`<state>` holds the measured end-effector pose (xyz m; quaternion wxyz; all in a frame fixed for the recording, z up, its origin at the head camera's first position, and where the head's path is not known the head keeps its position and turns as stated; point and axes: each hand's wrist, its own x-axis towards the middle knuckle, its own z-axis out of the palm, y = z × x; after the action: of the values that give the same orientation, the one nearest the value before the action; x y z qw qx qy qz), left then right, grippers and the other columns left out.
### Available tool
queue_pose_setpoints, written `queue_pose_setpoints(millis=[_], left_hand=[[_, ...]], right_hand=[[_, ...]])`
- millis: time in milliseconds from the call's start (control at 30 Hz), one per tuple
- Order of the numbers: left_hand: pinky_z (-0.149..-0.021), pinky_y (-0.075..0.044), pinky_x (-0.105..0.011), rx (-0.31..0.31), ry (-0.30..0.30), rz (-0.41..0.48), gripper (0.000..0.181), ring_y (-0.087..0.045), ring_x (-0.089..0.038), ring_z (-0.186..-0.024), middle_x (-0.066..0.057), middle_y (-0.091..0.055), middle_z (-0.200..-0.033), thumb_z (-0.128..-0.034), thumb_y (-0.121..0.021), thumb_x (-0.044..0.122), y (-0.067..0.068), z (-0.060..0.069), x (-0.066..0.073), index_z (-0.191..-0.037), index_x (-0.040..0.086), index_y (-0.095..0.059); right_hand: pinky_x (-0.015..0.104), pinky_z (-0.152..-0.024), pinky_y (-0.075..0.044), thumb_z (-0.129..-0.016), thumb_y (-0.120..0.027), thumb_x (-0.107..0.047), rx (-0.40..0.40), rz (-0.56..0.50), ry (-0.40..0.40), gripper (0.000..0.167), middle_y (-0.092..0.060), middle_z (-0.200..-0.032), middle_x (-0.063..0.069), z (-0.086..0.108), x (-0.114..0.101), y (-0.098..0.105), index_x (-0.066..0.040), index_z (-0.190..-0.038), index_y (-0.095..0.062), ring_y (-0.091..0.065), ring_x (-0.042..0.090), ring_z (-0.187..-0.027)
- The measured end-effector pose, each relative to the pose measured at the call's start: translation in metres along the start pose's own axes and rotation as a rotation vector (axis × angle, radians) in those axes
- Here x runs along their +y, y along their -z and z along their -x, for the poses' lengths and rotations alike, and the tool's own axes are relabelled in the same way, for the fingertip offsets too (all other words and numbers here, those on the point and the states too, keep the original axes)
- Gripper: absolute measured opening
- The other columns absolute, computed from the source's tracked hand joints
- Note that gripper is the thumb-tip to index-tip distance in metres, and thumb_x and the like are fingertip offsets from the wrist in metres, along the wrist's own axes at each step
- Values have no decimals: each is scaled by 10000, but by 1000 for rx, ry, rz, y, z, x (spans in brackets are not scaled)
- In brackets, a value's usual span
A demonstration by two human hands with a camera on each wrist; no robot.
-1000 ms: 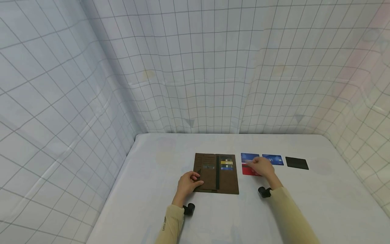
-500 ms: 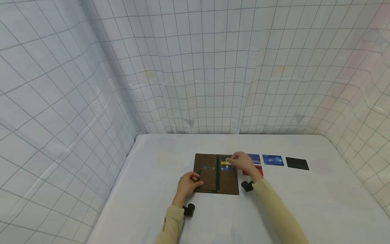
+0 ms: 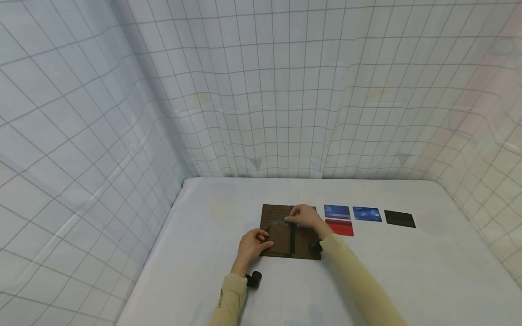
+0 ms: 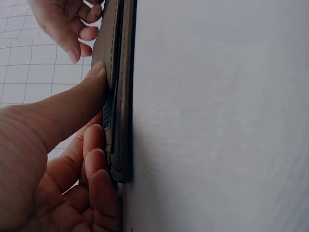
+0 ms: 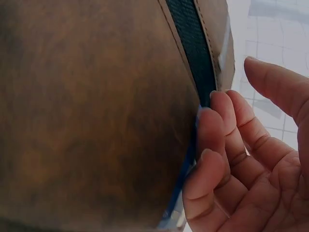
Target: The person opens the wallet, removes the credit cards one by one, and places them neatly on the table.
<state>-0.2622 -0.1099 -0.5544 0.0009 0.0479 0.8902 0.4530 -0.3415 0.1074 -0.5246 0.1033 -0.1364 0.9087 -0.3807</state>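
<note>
An unfolded brown long wallet with card slots and a dark band down its middle lies on the white table. At its left edge, my left hand holds on, thumb on top and fingers curled against the edge. My right hand is over the wallet's upper middle, hiding most of the right-side slots. In the right wrist view its bent fingertips touch near the band, while the thumb stands apart; nothing shows between them. A blue card edge peeks out beside the fingers.
Right of the wallet lie a blue card and, just below it, a red card. A second blue card and a black card lie farther right. White gridded curtains surround the table.
My right hand has moved left, from above the blue and red cards, across the wallet's right half to its middle. The left hand stays at the wallet's left edge.
</note>
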Motion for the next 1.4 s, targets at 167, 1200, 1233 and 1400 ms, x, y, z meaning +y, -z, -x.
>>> queue_pose_setpoints(millis=[167, 1200, 1233, 1400], left_hand=[[-641, -418, -320, 2, -10, 1, 252, -479, -135, -683, 0, -542, -765, -765, -809, 165, 0, -1, 1, -929, 48, -659], [-635, -411, -303, 8, -1, -17, 256, -481, -131, -682, 12, -531, -764, -762, -811, 158, -2, -2, -3, -931, 42, -657], [-633, -411, -302, 9, -3, -18, 256, -481, -130, -681, 13, -531, -764, -761, -811, 159, -2, -2, -3, -930, 42, -657], [-639, -415, -305, 9, -3, -15, 257, -484, -131, -684, 11, -533, -762, -756, -814, 154, -3, -2, -4, -928, 44, -658]], right_hand=[[278, -535, -428, -846, -724, -295, -1, 49, 5, 220, -577, -695, -15, -3, -1, -5, -86, -837, -656, -539, 125, -574], [311, -607, -400, -786, -755, -423, -2, 149, -78, 249, -589, -762, -76, -4, 0, -10, -190, -786, -666, -501, 137, -671], [313, -605, -400, -786, -756, -423, -4, 149, -78, 251, -590, -760, -74, -4, 0, -10, -188, -784, -667, -502, 139, -671], [306, -602, -403, -783, -753, -441, -24, 167, -107, 268, -601, -770, -76, -7, -2, -9, -183, -791, -681, -510, 134, -683]])
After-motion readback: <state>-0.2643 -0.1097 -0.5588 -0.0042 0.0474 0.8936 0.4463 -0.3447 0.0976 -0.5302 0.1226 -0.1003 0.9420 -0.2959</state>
